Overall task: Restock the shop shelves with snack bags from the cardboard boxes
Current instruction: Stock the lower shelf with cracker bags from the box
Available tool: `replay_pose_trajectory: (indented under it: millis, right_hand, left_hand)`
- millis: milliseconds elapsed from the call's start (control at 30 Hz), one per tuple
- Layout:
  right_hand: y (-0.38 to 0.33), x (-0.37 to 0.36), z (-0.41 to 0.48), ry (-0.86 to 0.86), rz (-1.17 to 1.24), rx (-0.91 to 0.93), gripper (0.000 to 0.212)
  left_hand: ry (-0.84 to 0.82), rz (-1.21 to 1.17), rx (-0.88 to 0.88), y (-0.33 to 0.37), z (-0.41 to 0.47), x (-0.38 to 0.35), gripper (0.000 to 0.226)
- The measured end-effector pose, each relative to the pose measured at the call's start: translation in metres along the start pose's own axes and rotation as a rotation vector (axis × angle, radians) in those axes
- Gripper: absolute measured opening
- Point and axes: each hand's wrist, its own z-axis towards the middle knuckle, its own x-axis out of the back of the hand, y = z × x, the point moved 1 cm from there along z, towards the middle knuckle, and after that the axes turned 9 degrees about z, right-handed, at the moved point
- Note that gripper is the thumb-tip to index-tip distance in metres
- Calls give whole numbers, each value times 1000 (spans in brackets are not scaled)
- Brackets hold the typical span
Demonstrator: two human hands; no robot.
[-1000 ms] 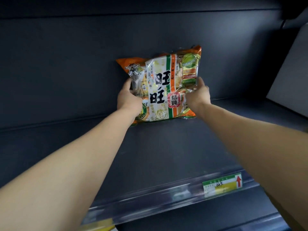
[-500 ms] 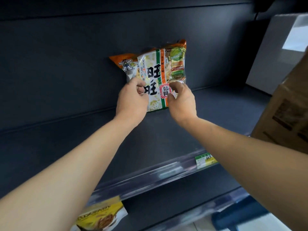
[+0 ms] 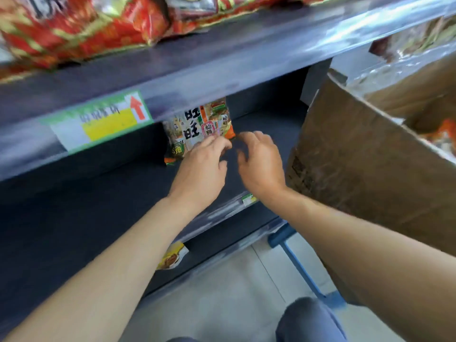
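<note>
snack bag point(image 3: 197, 127) upright; long axis vertical

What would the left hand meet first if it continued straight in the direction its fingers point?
The snack bag standing at the back of the shelf. The fingertips of the left hand overlap its lower edge, but contact is unclear.
</note>
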Motion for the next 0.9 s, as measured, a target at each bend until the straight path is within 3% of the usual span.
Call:
replay_pose_trajectory:
  millis: [133,300,500,733,900]
  right_hand:
    - [-41,74,-12,11,-35,86,22]
    - [-85,185,-19,21,-135,63,20]
    - [-77,319,-15,-33,-382,-260,31]
    - [11,391,-12,-259,-509,-609,31]
    - [88,397,-1,-405,-417,-770,33]
  left_hand:
    - [-106,26,-27,46,-7,60,35]
    - [-170,-2,-159,117,-6,141,32]
    - [-248,-34,-360,222,21,190,35]
    - [-412,37,-439,317,69,137,34]
    - [-625,90,-296,338,105,54,35]
